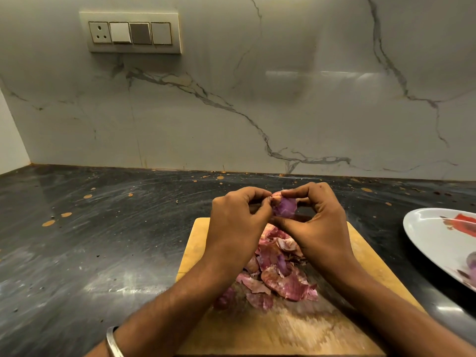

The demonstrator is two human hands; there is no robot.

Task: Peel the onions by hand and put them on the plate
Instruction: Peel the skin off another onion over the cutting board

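Onion [284, 207] held up over far edge of cutting board, purple flesh bared on near face, scrap of pale dry skin clinging at top.

Dark stone counter [77, 240] speckled with orange spots, running back to veined marble wall [283, 99]. Switch panel [130, 32] on wall, upper left.

Wooden cutting board [296, 331] at near edge of counter, centre-right. White plate [422, 235] off board's right side, cut by frame edge; red print on it, something purple near its lower rim, too blurred to tell.

Heap of pink-purple peels [278, 274] on board's middle, between forearms.

Left hand [238, 217] curled, fingertips pinching at onion's left top. Right hand [319, 220] wrapped round onion, thumb beneath, fingers over top.

Metal bangle [113, 342] on left wrist, near bottom edge.
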